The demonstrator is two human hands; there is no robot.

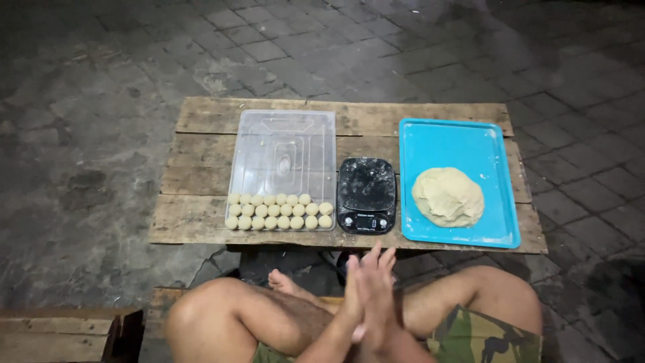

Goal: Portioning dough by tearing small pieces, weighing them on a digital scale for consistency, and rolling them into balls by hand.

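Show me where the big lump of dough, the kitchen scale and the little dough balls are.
big lump of dough (pixel 448 196): head view, middle of its top.
kitchen scale (pixel 366 185): head view, centre of the black weighing plate.
little dough balls (pixel 279 212): head view, middle of the rows in the clear tray.

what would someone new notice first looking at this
Probably the bright blue tray on the right of the wooden table, with a big lump of dough on it. Next, the rows of small dough balls at the near end of the clear tray on the left, and the black scale between the two trays. In the foreground, the left hand and right hand are pressed palm to palm above crossed legs.
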